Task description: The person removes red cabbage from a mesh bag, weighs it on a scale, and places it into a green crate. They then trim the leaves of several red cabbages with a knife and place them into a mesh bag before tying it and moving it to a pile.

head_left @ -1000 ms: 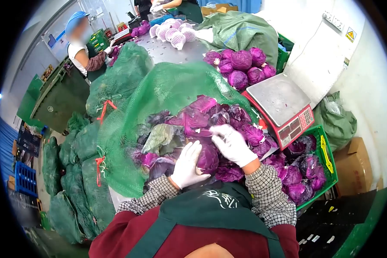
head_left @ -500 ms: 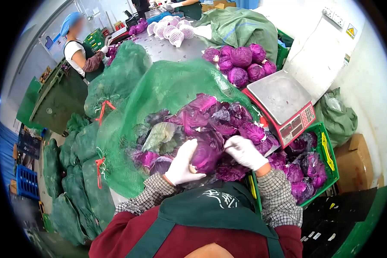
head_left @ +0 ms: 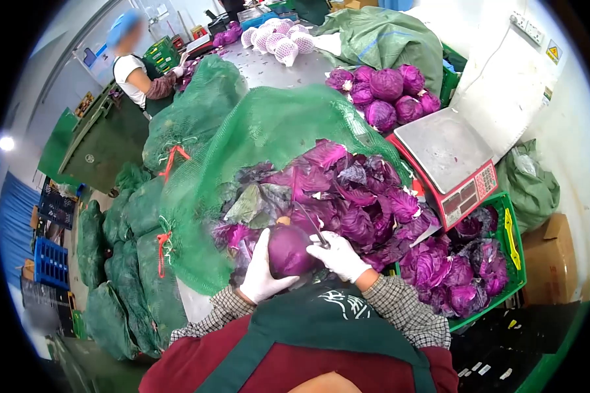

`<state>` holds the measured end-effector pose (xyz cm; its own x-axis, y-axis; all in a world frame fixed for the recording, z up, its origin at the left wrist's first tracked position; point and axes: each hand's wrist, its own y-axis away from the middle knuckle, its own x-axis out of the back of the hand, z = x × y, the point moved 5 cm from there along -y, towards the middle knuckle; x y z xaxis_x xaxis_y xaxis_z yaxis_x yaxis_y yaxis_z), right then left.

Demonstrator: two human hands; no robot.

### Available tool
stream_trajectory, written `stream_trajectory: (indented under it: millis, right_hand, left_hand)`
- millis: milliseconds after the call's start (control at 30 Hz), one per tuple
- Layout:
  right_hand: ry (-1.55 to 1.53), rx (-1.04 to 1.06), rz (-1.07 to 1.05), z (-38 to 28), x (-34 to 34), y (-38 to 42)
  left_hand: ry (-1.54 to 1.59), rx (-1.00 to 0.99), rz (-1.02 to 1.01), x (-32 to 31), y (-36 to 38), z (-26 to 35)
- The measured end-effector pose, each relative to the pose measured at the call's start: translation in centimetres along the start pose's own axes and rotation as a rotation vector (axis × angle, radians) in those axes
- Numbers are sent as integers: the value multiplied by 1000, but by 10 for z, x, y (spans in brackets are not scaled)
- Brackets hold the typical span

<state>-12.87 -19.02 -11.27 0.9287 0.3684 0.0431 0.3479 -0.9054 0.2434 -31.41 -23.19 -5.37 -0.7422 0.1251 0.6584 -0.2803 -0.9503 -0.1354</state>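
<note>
My left hand [head_left: 263,274], in a white glove, is wrapped round the left side of a smooth purple cabbage [head_left: 291,251]. The cabbage's pale stem end faces away from me. In my gloved right hand [head_left: 339,255], closed at the cabbage's right side, is the dark handle of a knife [head_left: 313,226], its thin curved blade pointing up and away. Loose purple leaves [head_left: 360,219] lie heaped beyond both hands on a green mesh sack [head_left: 255,124], with a greyish-green leaf [head_left: 244,205] at the left of the heap.
A red scale [head_left: 444,157] stands right of the leaves, above a green crate [head_left: 519,281] of purple leaves. Whole cabbages [head_left: 387,85] and net-wrapped ones [head_left: 285,49] sit farther back. Full mesh sacks [head_left: 157,275] stand at left. A co-worker [head_left: 137,75] is at the back left.
The cabbage now shows a smooth, rounded surface with its stem end away from me. My right hand has come down and left beside it, and the knife now shows clearly. The view has shifted slightly.
</note>
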Motion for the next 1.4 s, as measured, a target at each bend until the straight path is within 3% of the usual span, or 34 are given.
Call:
stream_trajectory:
  millis: [133, 267, 400, 433, 633, 833, 1033, 1167, 1200, 1267, 1333, 1400]
  right_hand:
    - [423, 330, 43, -22, -14, 2]
    - [122, 146, 67, -26, -7, 0]
    - [307, 248, 29, -48, -7, 0]
    - [320, 191, -10, -50, -7, -1]
    - [353, 285, 7, -35, -5, -7]
    - [724, 347, 126, -60, -5, 5]
    - [787, 290, 288, -26, 5, -16]
    - [796, 334, 349, -11, 6, -23]
    - [796, 297, 357, -11, 10, -22]
    - [795, 221, 387, -11, 29, -17]
    - [765, 398, 473, -19, 41, -8]
    - [782, 452, 507, -46, 46, 1]
  left_hand:
    - [-281, 24, 95, -8, 1, 11]
    - [-262, -23, 99, -10, 0, 7]
    - [-307, -122, 89, -19, 3, 21]
    - [-316, -160, 108, -20, 3, 25]
    - [-366, -172, 42, -21, -2, 34]
    - [-419, -233, -18, -24, -8, 34]
    - [-366, -211, -8, -17, -10, 25]
    - [-219, -201, 14, -2, -6, -1]
    - [-73, -118, 71, 6, -2, -9]
    - [561, 154, 157, 25, 6, -9]
    - [1011, 118, 214, 41, 1, -4]
    - [1144, 90, 195, 50, -10, 7]
